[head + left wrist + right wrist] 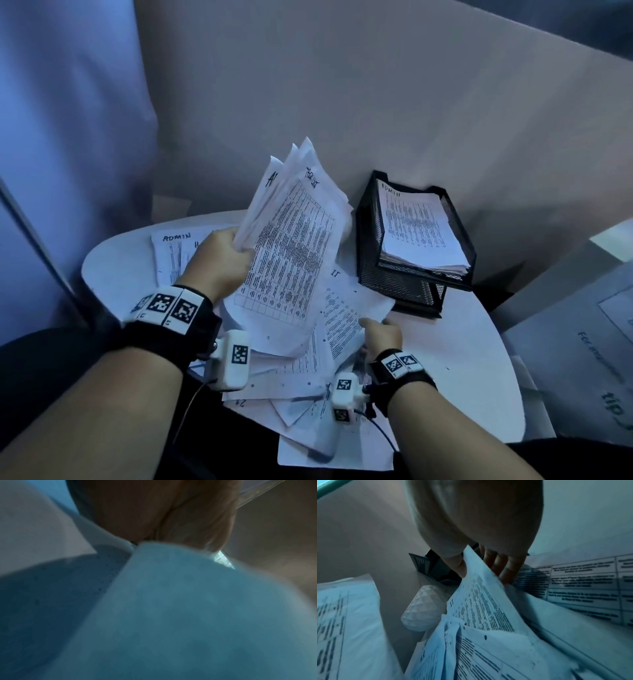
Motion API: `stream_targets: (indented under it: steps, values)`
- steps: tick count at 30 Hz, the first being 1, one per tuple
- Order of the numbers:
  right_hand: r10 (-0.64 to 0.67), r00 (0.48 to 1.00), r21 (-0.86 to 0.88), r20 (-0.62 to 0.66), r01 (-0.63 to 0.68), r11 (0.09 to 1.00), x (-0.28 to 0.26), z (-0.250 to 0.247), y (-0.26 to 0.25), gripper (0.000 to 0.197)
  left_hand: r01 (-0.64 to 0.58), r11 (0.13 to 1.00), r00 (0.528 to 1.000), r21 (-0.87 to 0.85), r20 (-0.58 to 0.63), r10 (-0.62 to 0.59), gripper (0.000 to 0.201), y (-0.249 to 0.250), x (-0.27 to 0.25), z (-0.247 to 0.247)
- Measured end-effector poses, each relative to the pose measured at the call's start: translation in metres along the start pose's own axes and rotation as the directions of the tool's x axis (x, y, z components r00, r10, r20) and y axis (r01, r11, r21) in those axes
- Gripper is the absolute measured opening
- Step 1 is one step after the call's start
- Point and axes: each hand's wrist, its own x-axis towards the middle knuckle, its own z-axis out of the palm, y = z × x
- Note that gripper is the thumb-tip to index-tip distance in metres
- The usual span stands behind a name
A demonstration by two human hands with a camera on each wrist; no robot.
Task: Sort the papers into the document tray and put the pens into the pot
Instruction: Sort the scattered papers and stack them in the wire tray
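My left hand grips a raised bundle of printed papers above the round white table; in the left wrist view only blurred paper and my palm show. My right hand pinches the edge of a sheet marked "IT", thumb on top and fingers beneath the sheet. The black mesh document tray stands at the back right with a stack headed "ADMIN" on its top level. A white faceted pot lies on its side by the tray. No pens are visible.
Loose sheets cover the table's front and hang over its near edge; more sheets headed "ADMIN" lie at the back left. A beige partition wall rises right behind the table. A cardboard box stands to the right.
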Motion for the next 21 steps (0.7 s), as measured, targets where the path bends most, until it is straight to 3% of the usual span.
stream_targets:
  steps: [4, 8, 13, 17, 21]
  values:
    - [-0.044, 0.993, -0.170, 0.114, 0.063, 0.983, -0.012, 0.008, 0.011, 0.016, -0.012, 1.000, 1.000, 0.010, 0.019, 0.012, 0.010, -0.001, 0.001, 0.001]
    - [-0.181, 0.976, -0.270, 0.122, 0.208, 0.940, -0.017, 0.006, 0.006, 0.023, -0.006, 1.000, 1.000, 0.022, 0.019, 0.006, 0.013, -0.005, 0.001, 0.003]
    - [-0.347, 0.934, -0.093, 0.078, 0.354, 0.931, -0.054, -0.021, -0.037, 0.004, -0.013, 0.999, 1.000, 0.053, 0.011, 0.012, 0.011, -0.006, 0.001, 0.004]
    - [-0.458, 0.887, 0.053, -0.057, 0.461, 0.886, -0.057, -0.073, -0.069, 0.008, -0.017, 0.995, 1.000, 0.097, 0.012, 0.016, 0.009, -0.003, -0.005, 0.009]
    - [-0.461, 0.871, 0.231, -0.169, 0.490, 0.841, -0.048, -0.118, -0.088, 0.004, -0.007, 0.994, 0.998, 0.107, 0.055, 0.001, 0.011, -0.003, -0.013, 0.019]
